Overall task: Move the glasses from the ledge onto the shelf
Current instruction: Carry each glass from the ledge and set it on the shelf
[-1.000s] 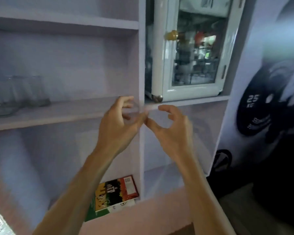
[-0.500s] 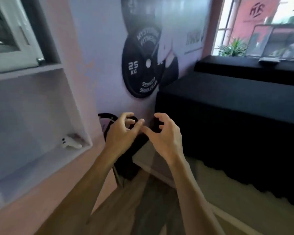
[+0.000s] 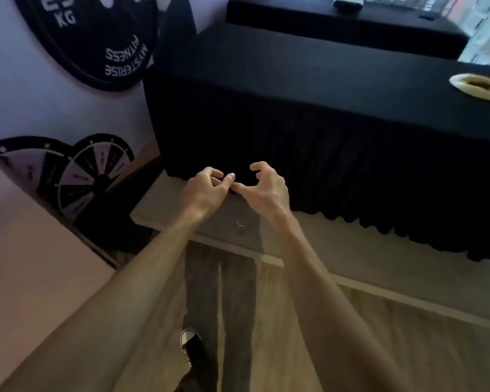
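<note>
We are holding our left hand and right hand out empty, fingers curled and thumbs touching, before a black skirted table bearing a gold dish, beside a wall plate graphic reading "MYSTERISE FITNESS", while blurry shapes, possibly the glasses, are sitting on the far ledge.
</note>
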A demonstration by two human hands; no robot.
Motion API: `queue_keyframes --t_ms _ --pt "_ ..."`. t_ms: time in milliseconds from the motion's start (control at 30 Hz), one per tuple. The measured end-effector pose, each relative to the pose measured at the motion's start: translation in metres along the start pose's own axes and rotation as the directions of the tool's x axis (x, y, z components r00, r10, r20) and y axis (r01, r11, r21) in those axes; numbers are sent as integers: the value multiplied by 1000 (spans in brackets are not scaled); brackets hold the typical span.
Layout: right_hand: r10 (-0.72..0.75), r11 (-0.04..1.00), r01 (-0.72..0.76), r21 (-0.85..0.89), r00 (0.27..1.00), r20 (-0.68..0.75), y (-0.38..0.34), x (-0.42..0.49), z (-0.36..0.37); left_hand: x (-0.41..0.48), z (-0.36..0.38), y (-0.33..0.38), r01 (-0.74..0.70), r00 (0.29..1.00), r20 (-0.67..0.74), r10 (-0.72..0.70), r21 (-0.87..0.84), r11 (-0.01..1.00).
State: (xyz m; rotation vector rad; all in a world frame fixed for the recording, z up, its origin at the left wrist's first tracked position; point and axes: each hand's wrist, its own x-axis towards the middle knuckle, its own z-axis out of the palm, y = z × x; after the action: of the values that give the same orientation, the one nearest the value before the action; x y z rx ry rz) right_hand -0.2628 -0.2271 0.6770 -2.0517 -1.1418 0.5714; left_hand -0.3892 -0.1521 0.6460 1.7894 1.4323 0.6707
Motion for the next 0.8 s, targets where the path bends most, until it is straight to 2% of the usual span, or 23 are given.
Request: queue_keyframes --t_ms 300,433,633,800 --pt "167 982 -159 -103 983 77 22 96 52 105 41 -32 48 992 109 -57 84 995" --pt "191 976 -180 -119 978 86 28 140 81 148 50 -45 65 985 153 -85 130 989" --pt "281 953 -258 -160 950 139 56 199 113 196 80 -75 158 960 209 -185 139 978" --pt "304 948 -273 -163 927 219 121 250 151 233 123 -123 296 906 267 -328 153 943"
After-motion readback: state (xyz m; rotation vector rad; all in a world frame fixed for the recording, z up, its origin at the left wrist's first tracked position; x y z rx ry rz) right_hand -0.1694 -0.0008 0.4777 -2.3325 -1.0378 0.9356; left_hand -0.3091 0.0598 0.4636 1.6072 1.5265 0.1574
